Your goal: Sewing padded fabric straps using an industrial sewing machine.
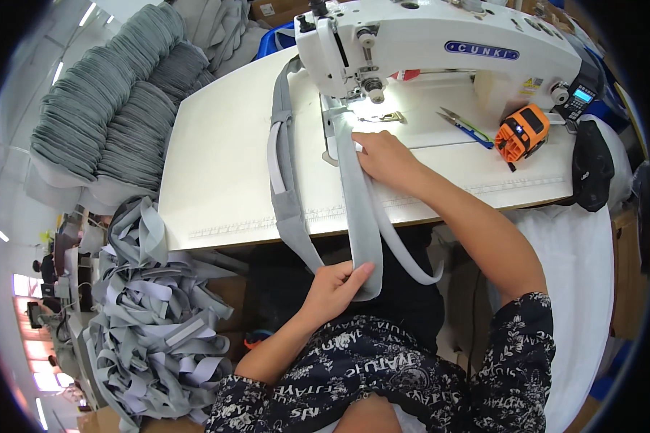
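Observation:
A long grey fabric strip [355,195] runs from under the presser foot of a white sewing machine [426,43] down over the table's front edge. My left hand [332,289] pinches it near its lower bend, below the edge, thumb on top. Close to the needle, my right hand [386,162] is closed on the strip's right side; its fingertips are partly hidden. A narrow white band [393,238] hangs from beneath that hand and curls at its end. Left of the needle, a joined grey strip [285,173] with a pale section lies across the table.
On the white table [217,159] lie snips [466,128] and an orange tape measure [521,133]; a black pouch [592,166] sits at its right end. Stacked grey fabric pieces [115,94] rise at the far left. Below them is a heap of grey strips [159,325].

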`<state>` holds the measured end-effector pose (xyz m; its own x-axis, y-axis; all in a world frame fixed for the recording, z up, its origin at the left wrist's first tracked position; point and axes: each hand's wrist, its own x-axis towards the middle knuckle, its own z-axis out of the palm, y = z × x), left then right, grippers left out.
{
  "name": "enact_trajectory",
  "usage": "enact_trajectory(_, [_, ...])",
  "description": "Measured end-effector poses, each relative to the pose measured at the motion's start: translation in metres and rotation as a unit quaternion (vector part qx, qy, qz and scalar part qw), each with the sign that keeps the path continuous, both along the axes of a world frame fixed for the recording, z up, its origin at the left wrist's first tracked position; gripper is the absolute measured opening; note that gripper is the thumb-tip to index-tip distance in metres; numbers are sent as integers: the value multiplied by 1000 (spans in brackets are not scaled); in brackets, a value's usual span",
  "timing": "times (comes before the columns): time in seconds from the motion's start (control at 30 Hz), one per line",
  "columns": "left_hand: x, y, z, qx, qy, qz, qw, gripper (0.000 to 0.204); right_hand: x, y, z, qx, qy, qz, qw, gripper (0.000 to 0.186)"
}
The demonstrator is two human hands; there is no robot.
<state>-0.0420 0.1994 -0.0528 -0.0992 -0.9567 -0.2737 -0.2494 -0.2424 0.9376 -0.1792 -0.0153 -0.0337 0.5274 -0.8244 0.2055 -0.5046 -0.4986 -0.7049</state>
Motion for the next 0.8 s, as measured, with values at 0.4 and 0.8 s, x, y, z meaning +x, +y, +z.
enact_trajectory(0.4, [4, -99, 57, -346, -469, -22, 812, 43, -8, -20, -8, -35, 62, 40, 997, 28])
enact_trajectory(0.8, [8, -151, 28, -183, -347, 9, 920, 27, -12, -19, -15, 48, -14, 28, 998, 42])
